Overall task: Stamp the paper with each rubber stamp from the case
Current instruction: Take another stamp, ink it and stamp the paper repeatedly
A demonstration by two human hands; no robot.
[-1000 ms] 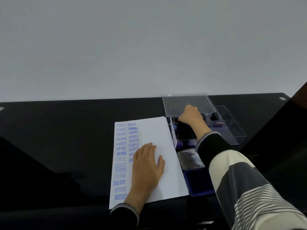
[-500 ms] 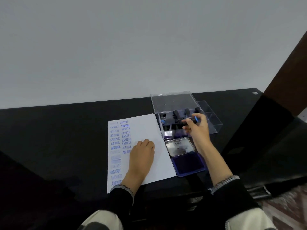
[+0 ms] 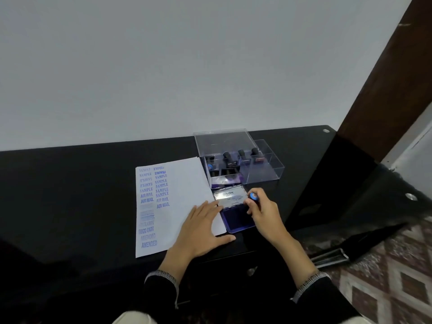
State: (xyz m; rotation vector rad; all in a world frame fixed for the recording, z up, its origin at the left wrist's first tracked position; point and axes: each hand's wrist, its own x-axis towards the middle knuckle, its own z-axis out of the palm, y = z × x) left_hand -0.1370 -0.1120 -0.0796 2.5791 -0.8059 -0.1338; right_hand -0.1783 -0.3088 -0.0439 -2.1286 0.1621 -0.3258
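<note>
paper (image 3: pixel 187 181) is pinned flat w/ spread left hand (image 3: pixel 203 226) so it can't shift; stamp (image 3: pixel 253 200) is gripped by right hand (image 3: pixel 263 212) over ink pad (image 3: pixel 236 218) for inking.

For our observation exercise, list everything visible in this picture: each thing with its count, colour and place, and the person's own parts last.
Sheet of white paper: one, blue stamped words down its left side, on the table.
Black glossy table: one, against the wall.
Clear plastic stamp case: one, lid open, behind the ink pad.
Black-handled rubber stamps in the case: several, exact count unclear.
Blue ink pad with silver lid: one, open, right of the paper.
Blue-capped rubber stamp: one, over the pad.
Left hand: flat on the paper's edge.
Right hand: fingers gripping the stamp.
</note>
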